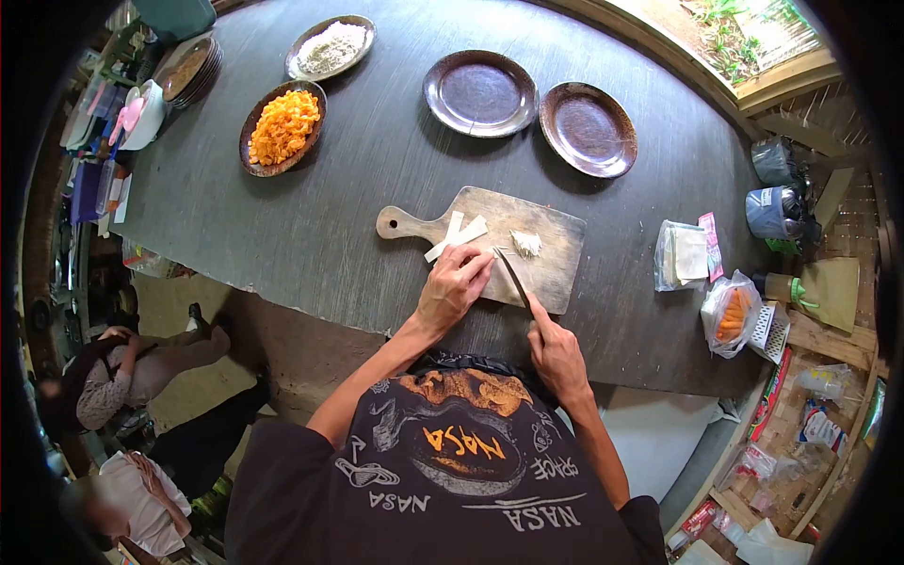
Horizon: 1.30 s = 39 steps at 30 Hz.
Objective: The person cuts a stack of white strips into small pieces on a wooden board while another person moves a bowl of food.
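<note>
A wooden cutting board (556,226) with a round-ended handle lies near the table's front edge. My left hand (452,287) is closed over the board, fingertips pressed together on a thin white strip that is mostly hidden under them. In my right hand (557,353) is a knife (514,276), its dark blade angled across the board with the tip close to my left fingertips. Several flat white strips (463,232) lie crossed beside the handle. Fine white shreds (526,244) form a small pile right of the blade.
Two dark plates (480,94) (589,130) stand behind the board. At back left are a bowl of chopped orange food (282,127) and a plate of white food (330,49). A packet of white sheets (680,256) and bagged carrots (732,315) sit at right. Two people sit at lower left.
</note>
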{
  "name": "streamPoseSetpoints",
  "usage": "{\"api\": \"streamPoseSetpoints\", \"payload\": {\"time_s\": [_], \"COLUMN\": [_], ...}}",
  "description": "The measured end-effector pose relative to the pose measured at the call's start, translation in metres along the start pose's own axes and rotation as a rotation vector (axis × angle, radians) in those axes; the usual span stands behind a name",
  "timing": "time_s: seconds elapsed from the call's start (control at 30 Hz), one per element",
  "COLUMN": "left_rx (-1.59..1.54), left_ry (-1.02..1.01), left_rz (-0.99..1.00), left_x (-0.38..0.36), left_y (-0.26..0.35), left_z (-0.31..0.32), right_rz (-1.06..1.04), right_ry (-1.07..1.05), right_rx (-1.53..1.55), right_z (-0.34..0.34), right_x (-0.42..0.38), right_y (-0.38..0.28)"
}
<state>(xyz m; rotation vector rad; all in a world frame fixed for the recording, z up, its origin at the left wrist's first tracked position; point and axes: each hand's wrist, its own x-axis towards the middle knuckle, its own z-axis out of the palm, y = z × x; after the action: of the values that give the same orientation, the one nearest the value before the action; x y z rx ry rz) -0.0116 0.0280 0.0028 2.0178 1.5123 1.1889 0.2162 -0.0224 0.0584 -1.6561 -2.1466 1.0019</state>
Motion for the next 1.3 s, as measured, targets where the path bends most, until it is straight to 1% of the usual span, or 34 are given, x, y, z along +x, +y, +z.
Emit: {"api": "streamPoseSetpoints", "payload": {"time_s": [0.13,0.3,0.53,0.7,1.03,1.3], "left_rx": [0.002,-0.004,0.002,0.003,0.012,-0.001], "left_ry": [0.004,-0.003,-0.011,0.007,0.013,0.006], "left_rz": [0.009,-0.012,-0.011,-0.001,-0.011,0.003], "left_x": [0.001,0.001,0.0,-0.001,-0.002,-0.002], "left_y": [0.0,0.002,0.001,0.0,0.002,-0.003], "left_z": [-0.001,-0.002,0.0,0.0,0.001,0.003], "right_rz": [-0.018,0.026,0.019,-0.051,0.007,-0.012], "right_ry": [-0.005,-0.021,-0.037,0.014,-0.031,-0.045], "right_rx": [-0.036,-0.096,-0.086,-0.028,-0.078,-0.079], "right_z": [0.004,0.001,-0.005,0.004,-0.004,-0.002], "right_x": [0.009,0.01,-0.002,0.003,0.014,0.015], "right_y": [-0.001,-0.011,-0.002,0.008,-0.007,-0.002]}}
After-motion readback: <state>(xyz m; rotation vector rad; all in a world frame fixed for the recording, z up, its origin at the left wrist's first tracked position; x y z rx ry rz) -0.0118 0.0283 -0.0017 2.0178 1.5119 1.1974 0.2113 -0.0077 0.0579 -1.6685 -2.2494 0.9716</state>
